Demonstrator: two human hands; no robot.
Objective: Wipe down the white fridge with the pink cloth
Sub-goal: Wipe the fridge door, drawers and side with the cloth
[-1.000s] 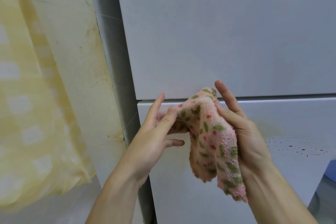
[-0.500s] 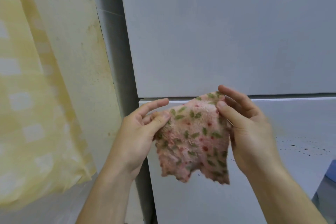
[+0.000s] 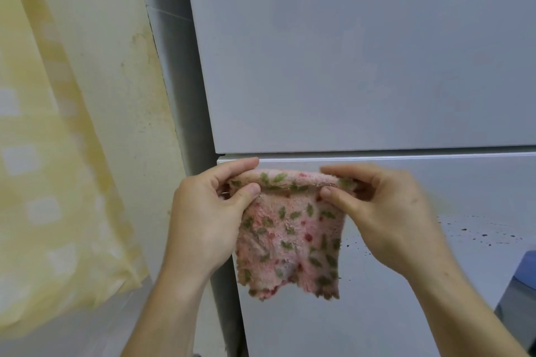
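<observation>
Head view, only 1 cam. Count: 2 hands, 1 cloth, 1 fridge w/ 2 doors.

Left hand (image 3: 203, 217) pinches the top-left corner of the pink cloth (image 3: 290, 238) btwn thumb & forefinger. Right hand (image 3: 385, 217) pinches the top-right corner the same way, thumb in front, other fingers curled behind.

Cloth is stretched flat btwn the 2 hands. Its top edge is folded over twd the cam, the rest hangs down to a ragged bottom hem. Print is green leaves & red dots.

It's held in front of the white fridge (image 3: 362, 38), just below the seam btwn upper door (image 3: 319, 101) & lower door (image 3: 391, 316). Can't tell if it touches the door.

Dark specks (image 3: 478, 233) are scattered on the lower door, right of the right hand.

Left of fridge: 1 stained cream wall (image 3: 116, 81), 1 yellow checked curtain (image 3: 43, 153). 1 blue object (image 3: 526, 266) at the right edge, cut off.
</observation>
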